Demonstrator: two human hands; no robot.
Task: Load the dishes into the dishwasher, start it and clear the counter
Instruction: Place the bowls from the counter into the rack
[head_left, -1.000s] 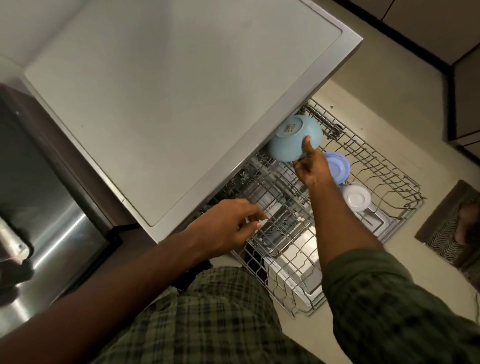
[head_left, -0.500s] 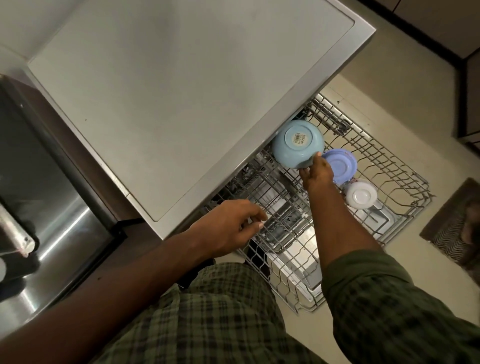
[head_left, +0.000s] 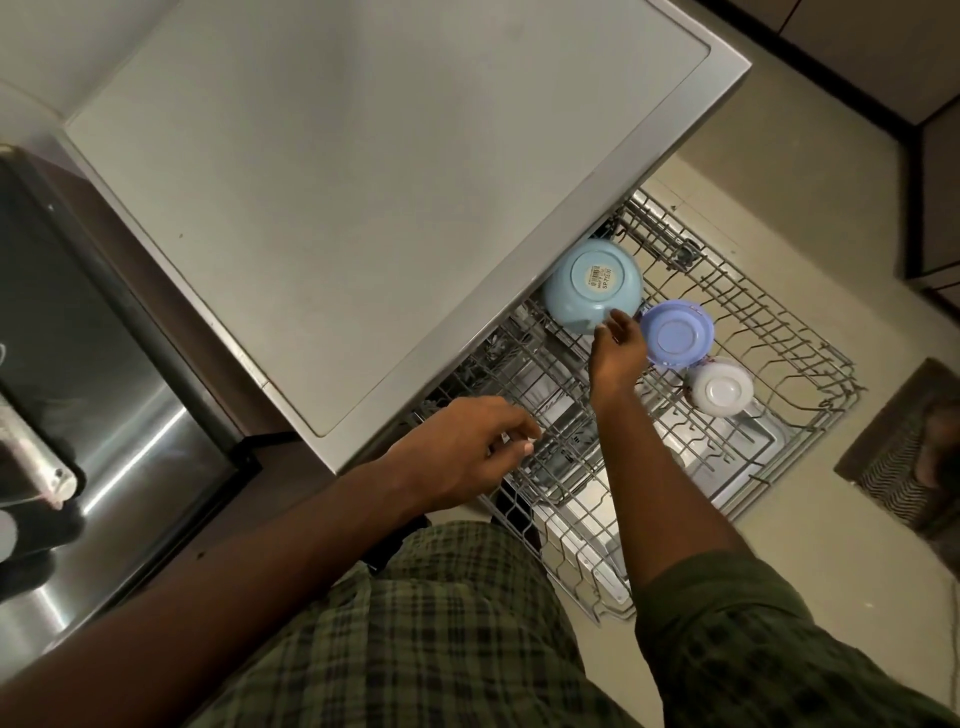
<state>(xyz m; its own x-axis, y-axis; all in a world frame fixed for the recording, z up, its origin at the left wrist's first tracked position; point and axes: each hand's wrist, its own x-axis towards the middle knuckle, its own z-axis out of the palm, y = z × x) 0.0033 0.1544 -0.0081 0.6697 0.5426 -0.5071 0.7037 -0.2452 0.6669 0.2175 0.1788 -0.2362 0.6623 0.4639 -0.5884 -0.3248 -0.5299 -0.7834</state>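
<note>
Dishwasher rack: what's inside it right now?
Three upturned dishes in the rack: a light blue bowl, a purple bowl and a white cup. The right hand touches the blue bowl. The countertop hides the rack's back.

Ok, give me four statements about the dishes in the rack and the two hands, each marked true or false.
1. The light blue bowl sits upside down in the rack. True.
2. The right hand grips the white cup. False: its fingertips are at the light blue bowl.
3. The purple bowl lies between the light blue bowl and the white cup. True.
4. The left hand holds a plate. False: it holds nothing visible.
</note>
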